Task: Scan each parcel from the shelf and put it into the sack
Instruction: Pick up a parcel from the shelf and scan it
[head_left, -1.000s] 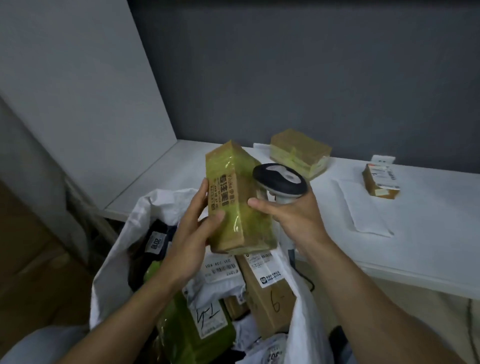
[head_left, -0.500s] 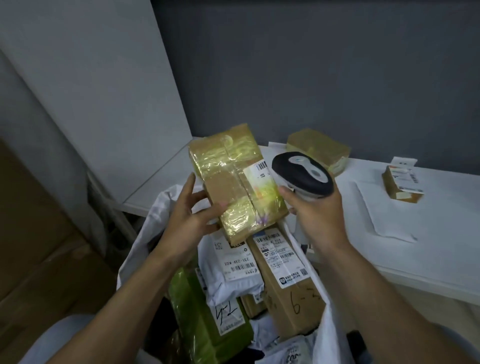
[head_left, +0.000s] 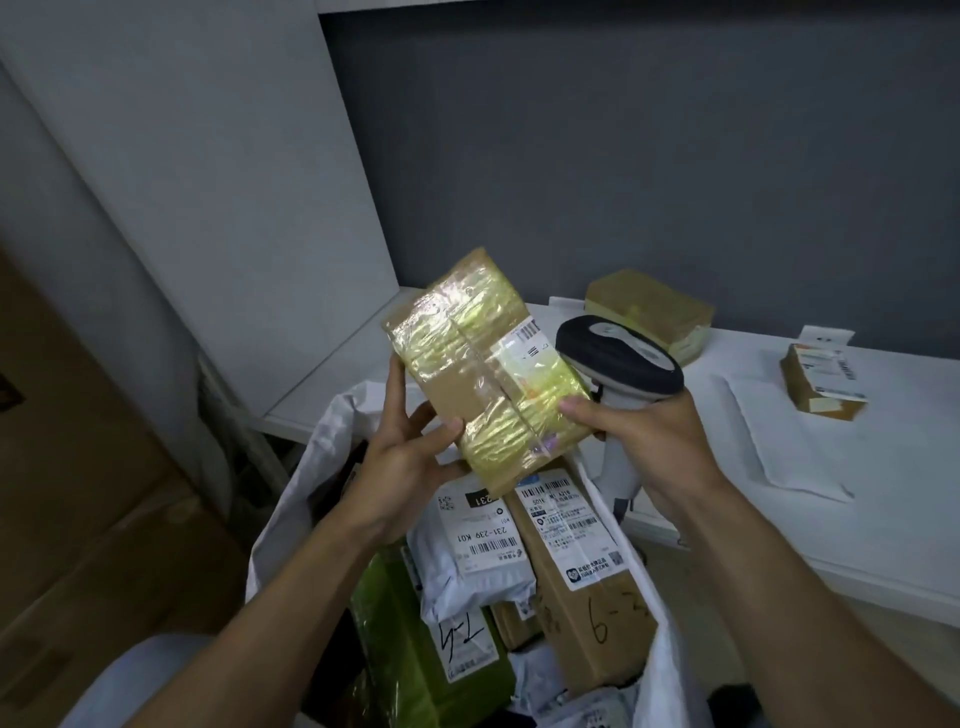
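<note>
A brown parcel wrapped in shiny tape (head_left: 483, 364) is held tilted above the white sack (head_left: 306, 467), its labelled face up. My left hand (head_left: 402, 457) grips its lower left edge, thumb on top. My right hand (head_left: 649, 441) holds the white and black barcode scanner (head_left: 618, 358) by its handle, and its thumb touches the parcel's right edge. Inside the sack lie several parcels: a white mailer (head_left: 478, 535), a long brown box (head_left: 576, 571) and a green package (head_left: 415, 649).
On the white shelf (head_left: 857, 519) remain a taped brown box (head_left: 649, 306) at the back, a small labelled box (head_left: 823, 382) at the right and a flat white mailer (head_left: 779, 441). A white side panel (head_left: 208, 208) rises at the left. Cardboard boxes (head_left: 93, 493) stand lower left.
The parcel has been turned from its narrow printed side to its broad labelled face. My right thumb has come back onto its right edge, with the scanner close beside it.
</note>
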